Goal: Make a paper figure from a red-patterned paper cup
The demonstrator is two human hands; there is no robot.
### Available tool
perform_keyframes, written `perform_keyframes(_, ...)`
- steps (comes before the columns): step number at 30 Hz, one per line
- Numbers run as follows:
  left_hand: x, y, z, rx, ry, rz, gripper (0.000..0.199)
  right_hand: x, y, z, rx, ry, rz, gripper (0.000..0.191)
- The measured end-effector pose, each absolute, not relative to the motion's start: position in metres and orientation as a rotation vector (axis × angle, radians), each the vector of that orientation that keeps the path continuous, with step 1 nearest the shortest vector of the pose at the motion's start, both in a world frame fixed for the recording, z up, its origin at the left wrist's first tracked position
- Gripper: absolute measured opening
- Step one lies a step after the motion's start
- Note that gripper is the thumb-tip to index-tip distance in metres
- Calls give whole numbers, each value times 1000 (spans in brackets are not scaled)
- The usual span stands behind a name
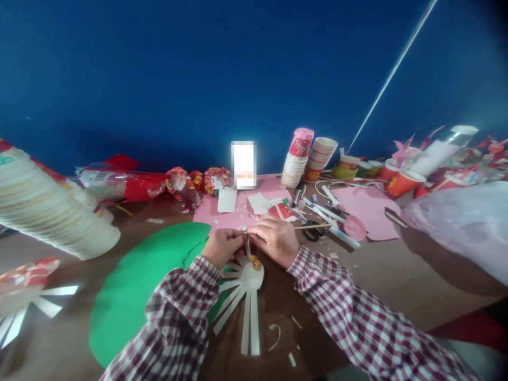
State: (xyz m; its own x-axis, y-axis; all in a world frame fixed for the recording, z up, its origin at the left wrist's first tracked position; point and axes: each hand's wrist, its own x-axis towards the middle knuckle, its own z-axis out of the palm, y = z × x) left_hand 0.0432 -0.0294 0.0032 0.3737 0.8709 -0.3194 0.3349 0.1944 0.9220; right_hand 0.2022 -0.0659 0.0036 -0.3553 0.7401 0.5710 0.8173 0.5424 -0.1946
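Note:
My left hand (222, 247) and my right hand (274, 241) meet at the fingertips, both closed in a pinch. Between them is the end of a white paper strip (248, 247), one of several strips fanning out from a cut paper cup (253, 277). A small yellow and red patch (255, 261) shows on the cup's round base. From beside my right hand a thin wooden stick (313, 226) points right; whether my fingers hold it too is hidden. Under my left forearm lies a large green paper sheet (135, 286).
Scissors (315, 232), pens and a marker (344, 236) lie right of my hands. Stacked cups (296, 164) stand behind, near the blue wall. A long cup stack (59, 211) leans in from the left. Pink paper (367, 209) and a plastic bag (468, 227) are at right.

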Motion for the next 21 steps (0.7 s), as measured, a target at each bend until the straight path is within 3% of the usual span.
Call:
perform_keyframes(8,42,-29,6,1318,1160,570,13,202,-67,4,-1232,-2164,-128,16)
perform_keyframes(14,42,-33,9,1335,1098,646,38,203,-68,6,-1231,-2183,-164,16)
perform_keyframes(21,43,-31,3,1328,1108,695,34,202,-67,7,-1261,-2173,-158,16)
